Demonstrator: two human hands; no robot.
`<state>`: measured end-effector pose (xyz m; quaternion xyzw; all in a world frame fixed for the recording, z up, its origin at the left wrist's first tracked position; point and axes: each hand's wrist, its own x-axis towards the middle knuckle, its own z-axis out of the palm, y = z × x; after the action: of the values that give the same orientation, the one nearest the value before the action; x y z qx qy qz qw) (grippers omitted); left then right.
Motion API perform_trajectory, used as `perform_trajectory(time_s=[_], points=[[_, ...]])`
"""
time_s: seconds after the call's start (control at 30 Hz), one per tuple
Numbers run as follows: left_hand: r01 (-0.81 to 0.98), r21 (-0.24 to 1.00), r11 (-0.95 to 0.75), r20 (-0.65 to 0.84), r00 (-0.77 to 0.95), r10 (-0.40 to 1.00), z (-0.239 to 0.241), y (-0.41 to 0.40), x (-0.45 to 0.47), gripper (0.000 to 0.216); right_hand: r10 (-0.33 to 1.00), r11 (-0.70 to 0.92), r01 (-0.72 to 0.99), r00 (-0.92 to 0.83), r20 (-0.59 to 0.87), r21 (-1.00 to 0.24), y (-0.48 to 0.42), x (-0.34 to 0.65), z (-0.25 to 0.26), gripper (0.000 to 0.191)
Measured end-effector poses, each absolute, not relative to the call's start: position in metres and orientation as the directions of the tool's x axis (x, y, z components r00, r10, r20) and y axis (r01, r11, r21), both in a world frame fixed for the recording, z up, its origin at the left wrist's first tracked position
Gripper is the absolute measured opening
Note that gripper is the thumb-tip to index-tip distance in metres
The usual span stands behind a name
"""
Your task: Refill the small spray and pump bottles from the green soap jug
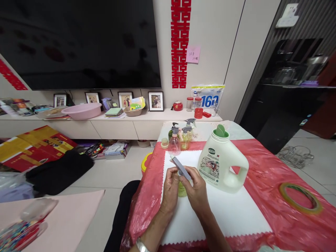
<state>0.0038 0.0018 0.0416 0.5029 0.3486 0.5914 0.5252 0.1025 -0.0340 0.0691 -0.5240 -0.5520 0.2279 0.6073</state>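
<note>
My left hand (170, 190) and my right hand (196, 189) meet over a white cloth (231, 213) on the table. Together they hold a small yellow-green bottle (181, 190), mostly hidden between the palms. Its grey spray head (180, 168) sticks up and to the left above my fingers, and my right fingers pinch it. Just right of my hands stands a large white detergent jug (223, 164) with a green cap (220, 131) and a side handle. Both hands are closed.
Several small spray bottles (178, 140) stand at the table's far end. A tape roll (300, 197) lies on the red plastic cover (262, 168) at right. A TV, a shelf with photo frames and a pink basin (82, 110) lie beyond. Clutter covers the floor at left.
</note>
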Motion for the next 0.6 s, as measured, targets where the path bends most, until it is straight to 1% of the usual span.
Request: perform_trajectory(time_s=[0.2,0.47,0.6], points=[[-0.236,0.948,-0.212,0.233,0.064,0.970,0.040,0.003,0.005,0.045,0.855,0.369,0.352,0.234,0.463,-0.860,-0.031,0.110,0.065,0.028],[-0.253,0.943,-0.218,0.248,0.094,0.964,0.035,0.004,0.000,0.046,0.778,0.402,0.395,0.327,0.536,-0.826,-0.029,0.098,0.053,0.024],[-0.270,0.941,-0.204,0.237,0.098,0.966,0.036,0.005,0.001,0.046,0.745,0.405,0.399,0.378,0.550,-0.823,-0.029,0.094,0.053,0.019]])
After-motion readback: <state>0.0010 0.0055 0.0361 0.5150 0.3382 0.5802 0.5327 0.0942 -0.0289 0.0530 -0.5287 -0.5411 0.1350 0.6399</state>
